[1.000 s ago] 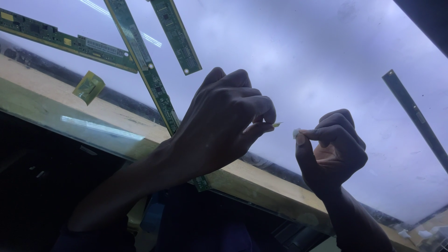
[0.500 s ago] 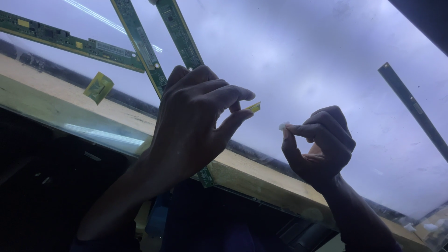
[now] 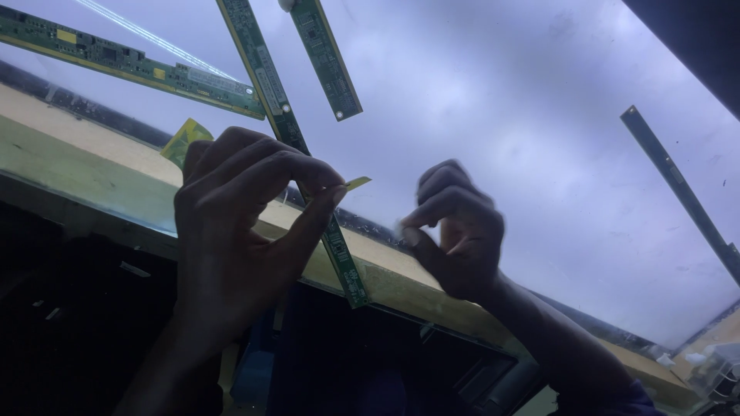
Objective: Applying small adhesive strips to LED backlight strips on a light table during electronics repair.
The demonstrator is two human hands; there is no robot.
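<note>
A: What is the biggest thing we see from the head camera?

B: A wide pale sheet of glass-like panel (image 3: pixel 501 115), hazy violet-grey, filling most of the view. Its near edge rests on a yellowish tabletop (image 3: pixel 77 146) that runs slantwise from upper left to lower right, and below that edge everything is dark.

A: And lying on the panel?

B: Long, narrow green circuit strips. One long strip (image 3: pixel 123 60) lies across the upper left. A second strip (image 3: pixel 266 85) runs down from the top, passes behind our left hand and juts out over the tabletop edge. A shorter strip (image 3: pixel 325 58) lies just beside it, near the top. A dark strip (image 3: pixel 678 185) sits well apart at the right side. A small yellow-green tag (image 3: pixel 185 139) lies on the tabletop, just above our left hand.

A: Then the hands?

B: Our left hand (image 3: pixel 239 231) is raised over the tabletop edge, thumb and forefinger pressed together; the grip is clamped on a tiny yellow sliver (image 3: pixel 358 182), whose tip pokes out to the right of the fingertips. Our right hand (image 3: pixel 455 231) is near it but apart, fingers curled in, thumb and forefinger brought together. It is blurred, and we can make out only a small pale spot at the fingertips, so we cannot tell whether that grip holds anything.

A: So where is the sliver?

B: In the air between the two hands, in the left fingertips, above the panel's near edge.
</note>
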